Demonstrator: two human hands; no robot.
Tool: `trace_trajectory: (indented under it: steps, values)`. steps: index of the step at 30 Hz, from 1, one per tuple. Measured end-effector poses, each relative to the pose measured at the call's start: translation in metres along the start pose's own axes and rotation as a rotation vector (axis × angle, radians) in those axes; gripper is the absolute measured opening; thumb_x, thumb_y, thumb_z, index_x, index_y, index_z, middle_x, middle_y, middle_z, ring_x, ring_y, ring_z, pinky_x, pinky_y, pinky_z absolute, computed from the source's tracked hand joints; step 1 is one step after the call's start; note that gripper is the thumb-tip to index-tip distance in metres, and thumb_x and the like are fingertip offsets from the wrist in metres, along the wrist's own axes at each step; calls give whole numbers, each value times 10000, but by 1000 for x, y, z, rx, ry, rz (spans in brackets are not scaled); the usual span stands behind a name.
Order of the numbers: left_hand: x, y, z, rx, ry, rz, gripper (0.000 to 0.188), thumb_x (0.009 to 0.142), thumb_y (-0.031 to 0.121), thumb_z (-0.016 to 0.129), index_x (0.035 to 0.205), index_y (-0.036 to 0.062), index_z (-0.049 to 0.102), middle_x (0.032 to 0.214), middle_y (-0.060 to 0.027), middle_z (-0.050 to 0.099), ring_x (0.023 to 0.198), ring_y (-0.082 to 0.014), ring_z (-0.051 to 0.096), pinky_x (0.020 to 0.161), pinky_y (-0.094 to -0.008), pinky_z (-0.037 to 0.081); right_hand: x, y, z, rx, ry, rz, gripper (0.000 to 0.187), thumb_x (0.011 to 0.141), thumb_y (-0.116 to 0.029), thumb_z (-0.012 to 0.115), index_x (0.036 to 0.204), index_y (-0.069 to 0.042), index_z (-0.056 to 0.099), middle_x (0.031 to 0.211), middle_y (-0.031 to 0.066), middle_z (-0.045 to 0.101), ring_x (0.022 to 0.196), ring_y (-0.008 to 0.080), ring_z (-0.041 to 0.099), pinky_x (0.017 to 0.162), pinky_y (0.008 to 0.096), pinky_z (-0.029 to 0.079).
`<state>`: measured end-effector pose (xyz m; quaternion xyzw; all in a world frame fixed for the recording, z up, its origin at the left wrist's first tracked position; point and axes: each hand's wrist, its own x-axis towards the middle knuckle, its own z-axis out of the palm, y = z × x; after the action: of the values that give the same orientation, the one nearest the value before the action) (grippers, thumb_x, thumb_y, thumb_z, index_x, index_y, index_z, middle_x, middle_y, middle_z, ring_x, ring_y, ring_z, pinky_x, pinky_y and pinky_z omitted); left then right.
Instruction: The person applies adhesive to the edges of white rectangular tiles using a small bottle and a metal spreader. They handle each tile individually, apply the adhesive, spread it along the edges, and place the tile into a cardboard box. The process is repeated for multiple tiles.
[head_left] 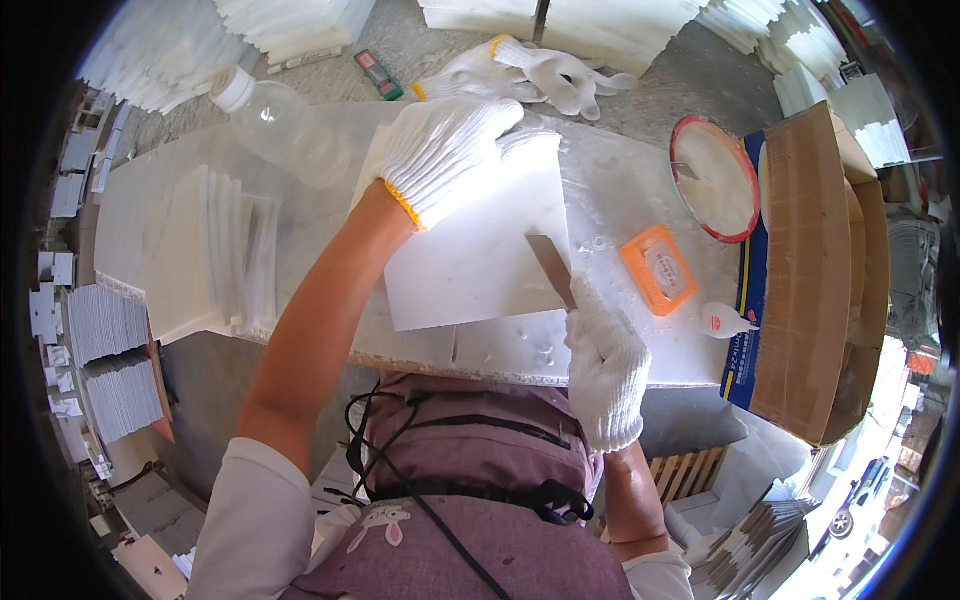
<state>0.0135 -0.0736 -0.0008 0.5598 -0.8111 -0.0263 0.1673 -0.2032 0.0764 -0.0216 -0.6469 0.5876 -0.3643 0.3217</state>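
Observation:
My left hand (pixel 447 152), in a white knit glove with an orange cuff, lies flat with fingers spread on the far left corner of a white square tile (pixel 478 255). The tile rests on a pale work slab (pixel 520 355). Gloved the same way, my right hand (pixel 604 362) grips the handle of a putty knife (pixel 552 268). Its metal blade lies across the tile's right edge.
A stack of white tiles (pixel 205 255) sits at the left, a clear plastic bottle (pixel 278 122) behind it. An orange packet (pixel 658 268), a small glue bottle (pixel 725 320), a red-rimmed bowl (pixel 712 180) and a cardboard box (pixel 805 270) are at the right. Spare gloves (pixel 535 72) lie beyond.

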Motion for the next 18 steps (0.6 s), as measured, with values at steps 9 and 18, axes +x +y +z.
trace_trajectory:
  steps: [9, 18]
  values:
    - [-5, -4, 9, -18, 132, -19, 192, 915, 240, 585, 954, 63, 647, 894, -164, 666, 848, -374, 639, 726, -456, 500, -1, -7, 16, -40, 81, 13, 370, 920, 34, 497, 1270, 43, 616, 741, 49, 555, 681, 107, 517, 639, 260, 456]
    - [-5, 13, -2, 82, 5, -219, 213, 920, 298, 547, 866, 99, 597, 835, -174, 640, 819, -395, 622, 684, -487, 478, 8, -4, 16, -33, 141, 40, 362, 899, -19, 607, 1259, -25, 644, 796, 197, 642, 658, 272, 632, 631, 353, 511]
